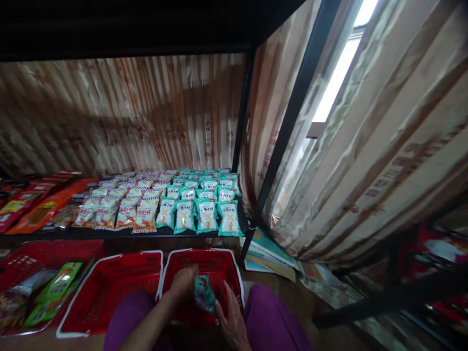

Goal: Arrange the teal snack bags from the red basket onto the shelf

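A small teal-and-white snack bag (204,293) hangs tilted over the right red basket (237,273), between my two hands. My left hand (185,282) is closed, its fingertips pinching at the bag's upper end, though the exact grip is partly hidden. At the bag's lower right edge, my right hand (231,314) is open with the fingers stretched out and the thumb against the bag. Ahead, on the low black shelf, stand rows of matching teal snack bags (206,214), with red-and-white snack bags (126,212) to their left.
Left of my knees sit another red basket (120,258) with white handles and a red basket (22,251) holding green packets (54,292). A black shelf post (256,219) rises at the right. Flat cardboard (272,253) lies behind it, and a striped curtain (383,146) hangs around.
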`<state>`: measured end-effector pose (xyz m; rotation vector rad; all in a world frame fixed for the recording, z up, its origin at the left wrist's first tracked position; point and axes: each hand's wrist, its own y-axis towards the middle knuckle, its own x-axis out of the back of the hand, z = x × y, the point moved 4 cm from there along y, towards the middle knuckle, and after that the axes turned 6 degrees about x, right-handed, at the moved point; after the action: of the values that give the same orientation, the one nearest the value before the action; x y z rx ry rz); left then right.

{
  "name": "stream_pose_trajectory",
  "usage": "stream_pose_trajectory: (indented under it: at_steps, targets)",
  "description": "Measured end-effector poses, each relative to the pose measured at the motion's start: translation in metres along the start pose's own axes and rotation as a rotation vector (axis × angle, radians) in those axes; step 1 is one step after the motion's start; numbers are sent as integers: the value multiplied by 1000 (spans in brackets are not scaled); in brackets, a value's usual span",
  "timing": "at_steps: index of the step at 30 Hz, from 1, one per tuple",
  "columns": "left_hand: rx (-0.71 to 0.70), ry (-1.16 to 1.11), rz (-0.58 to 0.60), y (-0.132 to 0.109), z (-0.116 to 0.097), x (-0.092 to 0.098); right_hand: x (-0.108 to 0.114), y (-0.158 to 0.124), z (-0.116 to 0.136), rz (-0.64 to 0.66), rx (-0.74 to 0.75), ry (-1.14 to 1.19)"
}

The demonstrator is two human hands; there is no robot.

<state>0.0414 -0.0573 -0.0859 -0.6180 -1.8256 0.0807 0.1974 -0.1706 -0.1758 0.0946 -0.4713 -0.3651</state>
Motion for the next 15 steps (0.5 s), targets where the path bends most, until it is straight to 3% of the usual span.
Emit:
stream_pose_trajectory:
  at_steps: [4, 7, 15]
  targets:
    - [-34, -126, -110, -24, -10, 31, 10, -5, 30, 123, -90, 174]
    - [-51, -210, -164, -35, -19, 44, 17, -9, 47, 183, -85, 263]
    - [-66, -498, -295, -54, -39, 77, 49, -8, 93, 24, -256, 492]
